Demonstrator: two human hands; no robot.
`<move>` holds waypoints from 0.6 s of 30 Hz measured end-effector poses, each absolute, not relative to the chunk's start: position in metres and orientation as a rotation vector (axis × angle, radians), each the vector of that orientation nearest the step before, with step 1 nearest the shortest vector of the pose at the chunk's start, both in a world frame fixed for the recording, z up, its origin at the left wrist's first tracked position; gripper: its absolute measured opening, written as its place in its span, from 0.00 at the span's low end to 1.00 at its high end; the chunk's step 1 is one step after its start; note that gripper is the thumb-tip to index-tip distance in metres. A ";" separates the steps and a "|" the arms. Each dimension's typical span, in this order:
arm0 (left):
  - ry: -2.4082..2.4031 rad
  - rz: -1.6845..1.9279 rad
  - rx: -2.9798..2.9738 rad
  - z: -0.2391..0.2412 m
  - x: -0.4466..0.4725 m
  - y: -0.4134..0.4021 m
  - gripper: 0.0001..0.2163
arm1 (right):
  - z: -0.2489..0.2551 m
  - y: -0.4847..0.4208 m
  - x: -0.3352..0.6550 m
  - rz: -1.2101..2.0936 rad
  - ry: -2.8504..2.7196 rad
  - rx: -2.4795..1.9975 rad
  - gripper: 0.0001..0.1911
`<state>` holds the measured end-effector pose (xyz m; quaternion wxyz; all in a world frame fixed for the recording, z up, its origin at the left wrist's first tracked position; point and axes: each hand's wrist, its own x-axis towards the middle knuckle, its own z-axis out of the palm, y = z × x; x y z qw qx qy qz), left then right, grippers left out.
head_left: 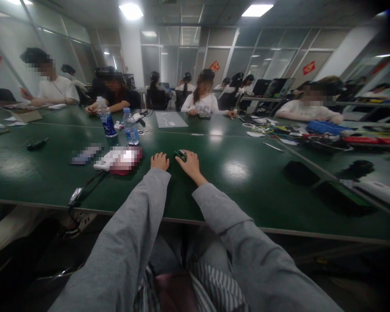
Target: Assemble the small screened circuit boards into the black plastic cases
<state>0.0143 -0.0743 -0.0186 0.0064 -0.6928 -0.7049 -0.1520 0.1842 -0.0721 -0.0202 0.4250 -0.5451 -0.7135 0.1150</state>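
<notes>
My left hand (160, 161) rests palm down on the green tabletop (182, 199), its fingers stretched forward and slightly apart, with nothing in it. Just to its right, my right hand (190, 164) has its thumb and fingers around a small dark object with greenish and pale parts (181, 154). That object is low at the table surface, partly hidden by the fingers and too small to name. A gap of bare tabletop separates the two hands.
Left of my hands lie a red and white item (125, 160) and a phone-like slab (86, 155), both blurred out. Behind them stand a blue-labelled bottle (106, 119) and a water bottle (131, 128). Cables and a blue pouch (328, 128) lie right. Several people sit opposite.
</notes>
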 end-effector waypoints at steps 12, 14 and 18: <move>-2.213 -0.445 -2.204 -0.013 0.014 -0.078 0.21 | -0.022 -0.056 0.198 0.291 -1.622 -1.454 0.16; -2.196 -0.411 -2.266 -0.010 0.016 -0.080 0.20 | -0.022 -0.054 0.202 0.280 -1.581 -1.493 0.17; -2.149 -0.370 -2.351 -0.009 0.023 -0.090 0.21 | -0.022 -0.055 0.204 0.271 -1.573 -1.505 0.21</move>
